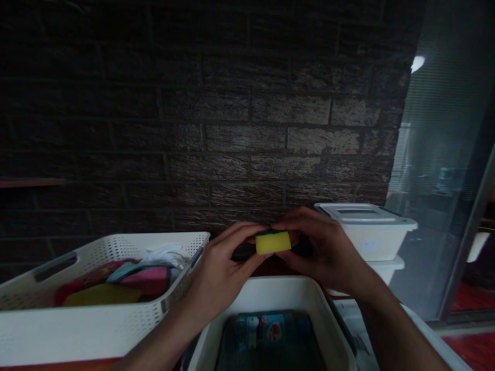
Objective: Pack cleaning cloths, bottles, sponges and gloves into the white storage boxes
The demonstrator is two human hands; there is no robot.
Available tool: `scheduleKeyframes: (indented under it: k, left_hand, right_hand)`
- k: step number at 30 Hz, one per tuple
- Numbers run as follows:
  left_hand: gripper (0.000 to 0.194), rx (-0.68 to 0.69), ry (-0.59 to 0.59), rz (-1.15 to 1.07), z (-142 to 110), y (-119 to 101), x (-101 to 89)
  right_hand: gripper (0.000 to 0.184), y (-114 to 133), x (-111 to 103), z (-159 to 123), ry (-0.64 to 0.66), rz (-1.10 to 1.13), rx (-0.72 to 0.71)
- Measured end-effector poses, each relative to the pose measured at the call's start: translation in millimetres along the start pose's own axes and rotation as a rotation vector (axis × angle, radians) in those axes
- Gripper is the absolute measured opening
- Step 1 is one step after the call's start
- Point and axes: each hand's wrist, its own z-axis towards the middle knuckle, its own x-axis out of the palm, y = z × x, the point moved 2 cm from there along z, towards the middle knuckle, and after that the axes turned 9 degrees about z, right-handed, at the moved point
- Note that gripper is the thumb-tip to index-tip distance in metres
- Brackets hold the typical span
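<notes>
Yellow scrub sponge, dark-green side up, held in air near far rim of white bin, btwn both hands. L hand and R hand each grasp an end in fingertip grip, thumbs low; neither has let go. Big labelled plastic bottle in bin. Perforated basket w/ coloured cloths to L, lidded box to R. Step in hand looks like two-handed handling of sponge; next move prob. calls for one secure grip before other frees up.

Head camera, close above the white bin!
Looking forward over it, facing the brick wall beyond.
</notes>
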Motion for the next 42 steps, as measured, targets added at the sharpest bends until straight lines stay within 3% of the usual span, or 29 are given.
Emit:
scheduleKeyframes:
  k: [12, 16, 23, 28, 36, 42]
  left_hand:
    - [0.040, 0.019, -0.088, -0.082, -2.3, -2.3, -2.6]
    - [0.061, -0.134, 0.034, -0.300, -1.0, -2.6, 2.9]
    - [0.075, -0.322, 0.305, -0.821, 3.7, 6.5, 5.8]
    - [0.060, -0.400, 0.350, -1.052, 2.4, 8.6, 3.2]
    - [0.053, -0.340, 0.340, -0.937, 2.2, 2.4, 1.6]
    - [0.049, -0.238, 0.136, -0.742, 3.0, 4.1, 0.2]
  right_hand:
    - [0.043, -0.3, -5.6, 0.5, 0.031, 0.068, 0.009]
    - [0.039, -0.4, -6.4, -0.5, 0.029, 0.139, -0.008]
    - [0.038, -4.3, -6.6, -2.4, 0.023, 0.208, 0.029]
    - [0.036, -6.0, -5.2, -1.7, 0.070, 0.363, 0.052]
    - [0.038, -10.1, -5.0, -2.8, 0.064, 0.419, 0.109]
    - [0.039, -20.4, -7.4, -3.4, -0.104, 0.602, 0.265]
